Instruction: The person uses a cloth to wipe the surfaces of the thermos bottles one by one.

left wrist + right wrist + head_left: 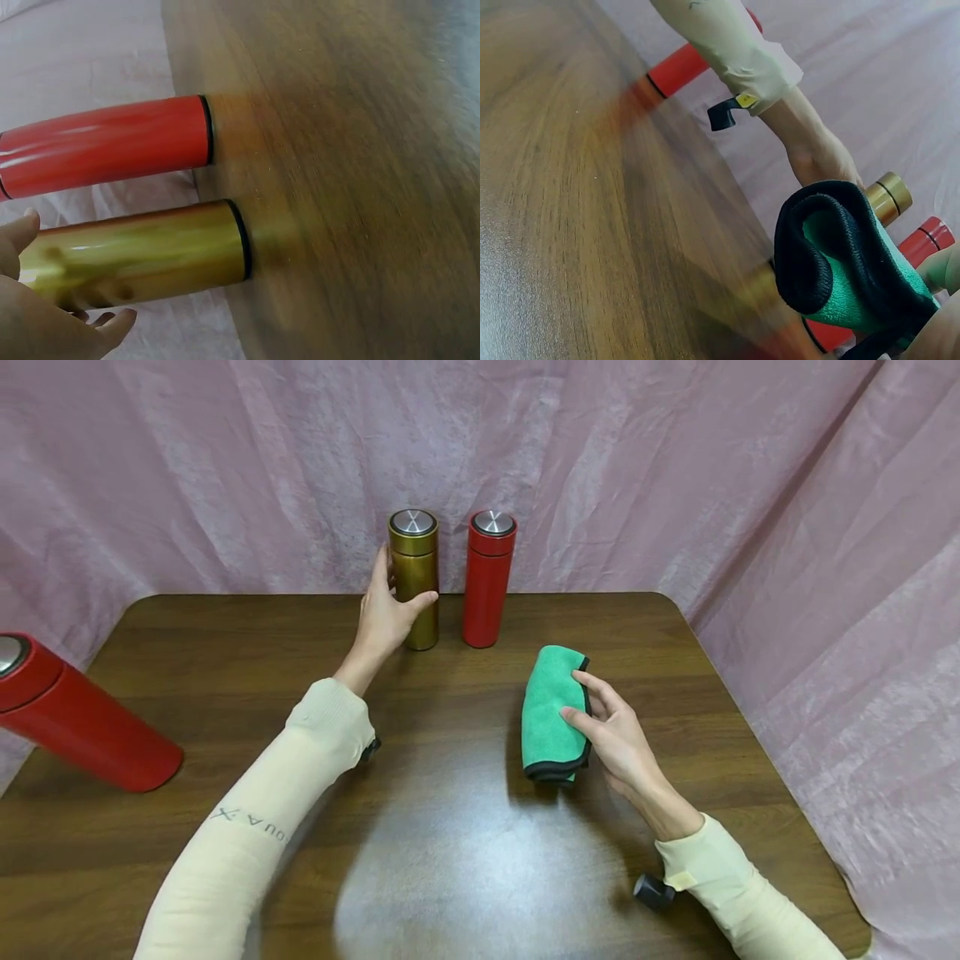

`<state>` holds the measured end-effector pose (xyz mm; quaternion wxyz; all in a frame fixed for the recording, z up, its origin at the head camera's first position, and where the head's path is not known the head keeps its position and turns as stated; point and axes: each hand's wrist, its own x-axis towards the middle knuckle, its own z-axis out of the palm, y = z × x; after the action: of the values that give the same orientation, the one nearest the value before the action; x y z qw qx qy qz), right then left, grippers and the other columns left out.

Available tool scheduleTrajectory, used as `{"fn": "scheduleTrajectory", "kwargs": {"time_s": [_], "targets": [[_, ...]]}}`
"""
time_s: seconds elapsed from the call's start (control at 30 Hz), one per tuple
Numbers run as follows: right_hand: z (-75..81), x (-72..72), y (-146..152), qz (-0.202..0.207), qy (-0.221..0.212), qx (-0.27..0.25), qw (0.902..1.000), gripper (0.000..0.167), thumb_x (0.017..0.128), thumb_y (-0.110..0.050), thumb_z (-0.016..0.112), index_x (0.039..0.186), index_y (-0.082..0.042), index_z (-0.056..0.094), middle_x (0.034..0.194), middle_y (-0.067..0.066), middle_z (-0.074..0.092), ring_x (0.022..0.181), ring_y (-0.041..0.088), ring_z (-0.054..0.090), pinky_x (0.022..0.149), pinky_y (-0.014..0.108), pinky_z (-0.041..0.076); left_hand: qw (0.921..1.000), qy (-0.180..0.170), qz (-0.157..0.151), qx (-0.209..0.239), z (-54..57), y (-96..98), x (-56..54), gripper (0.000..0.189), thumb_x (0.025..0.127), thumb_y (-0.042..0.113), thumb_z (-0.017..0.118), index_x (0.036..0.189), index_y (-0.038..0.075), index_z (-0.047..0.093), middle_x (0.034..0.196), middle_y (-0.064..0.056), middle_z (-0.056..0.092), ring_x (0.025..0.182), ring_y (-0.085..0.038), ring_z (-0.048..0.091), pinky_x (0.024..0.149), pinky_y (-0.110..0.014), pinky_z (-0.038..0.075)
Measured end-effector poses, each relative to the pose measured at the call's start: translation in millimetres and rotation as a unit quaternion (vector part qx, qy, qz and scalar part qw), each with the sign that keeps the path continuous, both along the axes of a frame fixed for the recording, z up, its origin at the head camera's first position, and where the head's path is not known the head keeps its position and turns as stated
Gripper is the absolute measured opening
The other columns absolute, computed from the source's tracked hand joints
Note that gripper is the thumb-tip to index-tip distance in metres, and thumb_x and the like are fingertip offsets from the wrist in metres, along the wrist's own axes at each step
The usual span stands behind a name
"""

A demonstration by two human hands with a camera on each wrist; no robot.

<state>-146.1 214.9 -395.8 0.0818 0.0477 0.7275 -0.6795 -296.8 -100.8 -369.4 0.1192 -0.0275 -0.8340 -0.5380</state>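
Observation:
A gold vacuum flask (417, 572) with a silver-topped lid stands upright near the back of the table. My left hand (386, 614) is around its left side, thumb across the front and fingers stretched along the far side. In the left wrist view, the fingers (118, 327) extend past the flask's lower edge, not wrapped round it. To its right stands a red vacuum flask (489, 585). My right hand (618, 739) grips a folded green towel (551, 718) with black edging between thumb and fingers; its rolled end (817, 247) shows in the right wrist view.
Another red flask (90, 718) stands at the left of the wooden table (300, 635). Pink curtains (315, 468) hang behind the table and along its right side. A small black device (652, 892) is attached at the right cuff.

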Motion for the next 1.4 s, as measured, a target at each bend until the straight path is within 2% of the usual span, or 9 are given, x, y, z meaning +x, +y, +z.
{"fn": "scheduleTrajectory", "kwargs": {"time_s": [0.13,0.27,0.37,0.6,0.97,1.03,1.13,1.27,1.4], "targets": [[0.5,-0.2,-0.8,0.005,0.002,-0.005,1.0000,0.065,0.101,-0.008,0.064,0.160,-0.015,0.036,0.150,0.015,0.050,0.124,0.026,0.058,0.092,0.029,0.056,0.9998,-0.017,-0.002,-0.005,5.2,-3.0,8.3,0.102,0.094,0.027,0.078,0.167,0.016,0.007,0.167,-0.011,0.031,0.148,-0.030,0.037,0.119,-0.047,0.034],[1.4,-0.4,-1.8,0.011,0.001,-0.011,0.9999,0.066,0.102,-0.007,0.064,0.160,-0.016,0.036,0.152,0.014,0.049,0.126,0.027,0.057,0.092,0.029,0.056,0.9993,-0.037,0.000,0.000,10.7,-8.9,19.2,0.097,0.096,0.025,0.077,0.166,0.015,0.011,0.165,-0.015,0.033,0.148,-0.032,0.038,0.119,-0.047,0.035],[2.2,-0.6,-2.3,0.013,0.000,-0.014,0.9998,0.066,0.102,-0.006,0.063,0.161,-0.016,0.035,0.153,0.013,0.048,0.128,0.028,0.055,0.093,0.028,0.055,0.9994,-0.032,-0.010,0.009,11.8,-16.8,30.5,0.094,0.097,0.023,0.075,0.166,0.014,0.013,0.163,-0.016,0.036,0.147,-0.033,0.039,0.118,-0.049,0.036],[4.0,-1.8,-5.9,0.018,-0.002,-0.017,0.9997,0.067,0.101,-0.007,0.064,0.161,-0.016,0.035,0.153,0.013,0.048,0.128,0.028,0.055,0.093,0.028,0.055,0.9991,0.001,-0.031,0.027,12.7,-43.7,66.9,0.087,0.099,0.022,0.072,0.165,0.012,0.016,0.161,-0.016,0.038,0.144,-0.035,0.042,0.118,-0.052,0.036],[4.4,-3.8,-12.4,0.031,0.001,-0.026,0.9992,0.067,0.101,-0.004,0.063,0.161,-0.015,0.034,0.154,0.012,0.047,0.129,0.028,0.054,0.094,0.027,0.054,0.9980,0.002,-0.059,0.024,12.6,-75.8,125.0,0.081,0.101,0.020,0.070,0.165,0.012,0.021,0.163,-0.013,0.034,0.145,-0.033,0.041,0.118,-0.055,0.034],[5.0,-4.2,-12.6,0.033,0.002,-0.025,0.9991,0.067,0.101,-0.005,0.063,0.161,-0.015,0.034,0.154,0.012,0.047,0.130,0.029,0.054,0.094,0.028,0.055,0.9983,0.005,-0.053,0.025,12.1,-81.8,136.1,0.077,0.101,0.019,0.070,0.164,0.012,0.025,0.163,-0.012,0.036,0.144,-0.032,0.043,0.118,-0.051,0.037],[6.2,-4.7,-12.7,0.037,0.005,-0.022,0.9991,0.067,0.101,-0.006,0.063,0.161,-0.015,0.034,0.155,0.011,0.046,0.130,0.029,0.054,0.093,0.028,0.055,0.9989,0.009,-0.040,0.023,13.0,-90.1,151.4,0.073,0.101,0.018,0.069,0.163,0.012,0.030,0.162,-0.011,0.038,0.143,-0.030,0.045,0.115,-0.035,0.041],[7.7,-4.7,-12.8,0.042,0.006,-0.015,0.9990,0.067,0.102,-0.007,0.064,0.161,-0.016,0.034,0.155,0.011,0.046,0.129,0.029,0.055,0.092,0.028,0.056,0.9993,0.004,-0.028,0.027,14.8,-99.8,172.0,0.071,0.101,0.018,0.070,0.161,0.012,0.034,0.161,-0.010,0.041,0.141,-0.027,0.048,0.105,-0.015,0.043],[8.5,-5.0,-13.4,0.049,0.007,-0.010,0.9987,0.067,0.102,-0.007,0.064,0.161,-0.016,0.034,0.156,0.011,0.045,0.129,0.029,0.055,0.092,0.028,0.056,0.9995,-0.006,-0.019,0.025,13.0,-110.5,194.4,0.070,0.100,0.016,0.071,0.161,0.013,0.036,0.161,-0.012,0.040,0.140,-0.021,0.050,0.101,-0.011,0.044]]}}
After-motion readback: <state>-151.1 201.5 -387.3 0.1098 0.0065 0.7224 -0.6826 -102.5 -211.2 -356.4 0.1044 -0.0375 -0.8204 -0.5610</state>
